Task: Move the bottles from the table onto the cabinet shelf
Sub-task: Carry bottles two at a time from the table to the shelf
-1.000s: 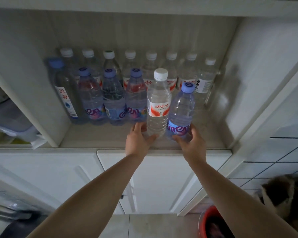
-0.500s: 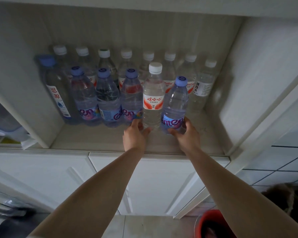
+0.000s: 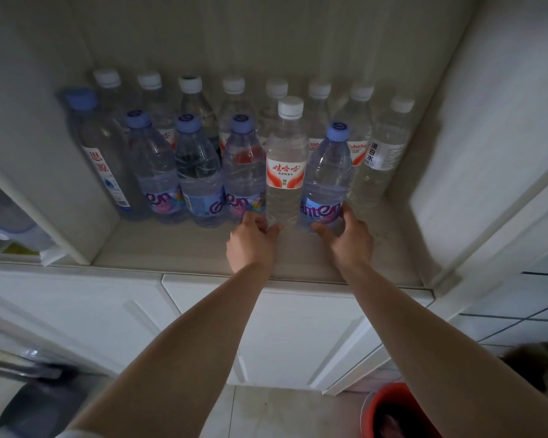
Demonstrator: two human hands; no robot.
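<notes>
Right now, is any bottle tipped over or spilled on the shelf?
No. Every clear plastic bottle stands upright and capped on the white cabinet shelf. The only mismatch: the white-capped, red-labelled bottle in the left hand stands among purple-capped front-row bottles.

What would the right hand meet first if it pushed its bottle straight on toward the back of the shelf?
Probably the clear white-capped bottle of the back row: it stands just behind the blue-capped bottle that the right hand holds. Depth is unclear.

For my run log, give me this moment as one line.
stage: placing on shelf | left hand: white-capped bottle | right hand: blue-capped bottle | both upright, front row
</notes>
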